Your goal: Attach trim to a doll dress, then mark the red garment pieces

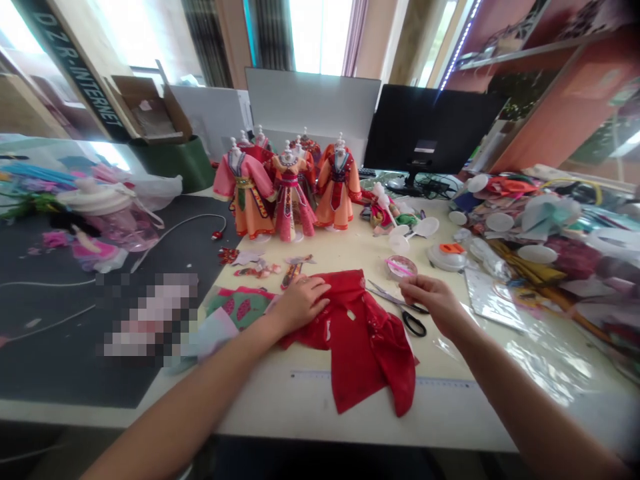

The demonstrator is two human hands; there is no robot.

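Note:
A small red doll garment (353,347) lies spread on the table in front of me, with a pale tag-like piece on it. My left hand (303,300) rests on its upper left part, fingers stretched out over the cloth. To the right of the garment, my right hand (433,300) hovers with thumb and fingertips pinched together; whatever is between them is too small to make out. Just beyond those fingertips stands a small round dish (401,268) with a pink stick-like thing across it. Black-handled scissors (414,323) lie between the garment and my right hand, partly behind the fingers.
Dressed doll forms (293,193) stand behind the garment. Green and pink fabric pieces (245,307) lie left of it. A ruler (443,383) runs along the front. Fabric scraps (555,233) heap up at right, near a white round container (447,257). A monitor (435,130) stands behind.

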